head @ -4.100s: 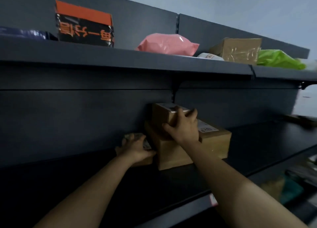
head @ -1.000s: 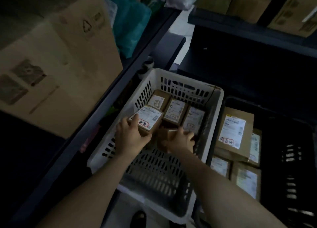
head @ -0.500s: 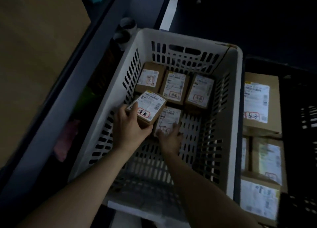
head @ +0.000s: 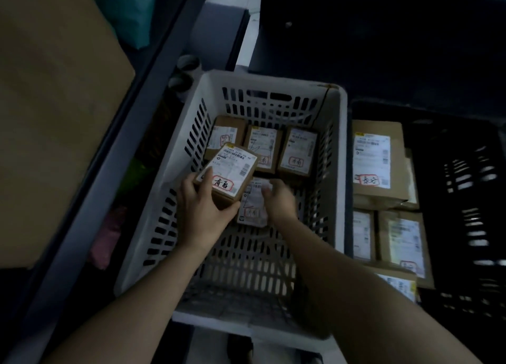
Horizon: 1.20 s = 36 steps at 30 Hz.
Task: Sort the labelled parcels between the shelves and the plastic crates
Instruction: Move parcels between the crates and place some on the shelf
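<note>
A white slotted plastic crate (head: 180,199) sits below me. Three small labelled cardboard parcels (head: 264,151) lie in a row at its far end. My left hand (head: 204,213) grips a small brown parcel (head: 227,172) with a white label and red-circled writing, held tilted above the crate floor. Beside it a second labelled parcel (head: 253,203) lies flat on the crate floor. My right hand (head: 279,200) hovers at its right edge, blurred, fingers curled; whether it touches the parcel is unclear.
A black crate (head: 465,188) to the right holds several larger labelled parcels (head: 376,164). A dark shelf frame (head: 131,117) runs along the left with a big cardboard box (head: 54,103) on it. Teal and pink bags lie on the shelves.
Earlier my hands were at boxes on a dark shelf. Now both are in the white crate; the right hand's parcel lies flat and the hand has drawn back slightly. The left still holds its parcel.
</note>
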Each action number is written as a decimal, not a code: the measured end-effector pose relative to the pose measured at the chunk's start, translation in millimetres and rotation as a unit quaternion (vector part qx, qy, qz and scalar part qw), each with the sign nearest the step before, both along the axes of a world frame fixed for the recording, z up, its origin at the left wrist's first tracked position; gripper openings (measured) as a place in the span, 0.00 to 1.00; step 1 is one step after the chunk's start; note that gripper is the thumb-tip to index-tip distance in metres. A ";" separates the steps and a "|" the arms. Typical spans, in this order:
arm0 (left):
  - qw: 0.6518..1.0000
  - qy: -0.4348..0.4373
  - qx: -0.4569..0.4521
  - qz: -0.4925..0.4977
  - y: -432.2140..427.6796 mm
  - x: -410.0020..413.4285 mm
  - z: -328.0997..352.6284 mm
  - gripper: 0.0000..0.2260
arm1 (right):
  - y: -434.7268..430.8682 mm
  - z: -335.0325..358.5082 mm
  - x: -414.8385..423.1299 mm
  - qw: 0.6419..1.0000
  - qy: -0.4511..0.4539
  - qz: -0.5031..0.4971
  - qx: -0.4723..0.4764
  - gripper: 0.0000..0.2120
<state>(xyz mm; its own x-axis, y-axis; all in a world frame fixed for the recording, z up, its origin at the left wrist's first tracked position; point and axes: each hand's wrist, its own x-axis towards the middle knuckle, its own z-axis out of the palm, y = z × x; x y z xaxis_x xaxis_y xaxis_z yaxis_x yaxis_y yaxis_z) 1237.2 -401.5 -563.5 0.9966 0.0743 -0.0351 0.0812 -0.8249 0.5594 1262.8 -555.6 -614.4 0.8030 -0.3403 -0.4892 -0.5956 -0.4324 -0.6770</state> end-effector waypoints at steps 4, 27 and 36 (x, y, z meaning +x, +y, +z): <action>0.999 -0.039 -0.008 -0.005 -25.0 5.0 41.3 0.39 | -20.6 67.7 1.6 0.990 -0.065 -0.002 0.126 0.22; 0.932 -0.058 0.128 -0.334 -439.6 -122.2 116.3 0.15 | -484.4 153.2 -211.9 0.930 -0.165 -0.230 0.236 0.27; 0.878 -0.030 0.217 -0.425 -512.9 -153.8 85.9 0.13 | -569.7 105.0 -270.9 0.972 -0.032 -0.145 0.182 0.29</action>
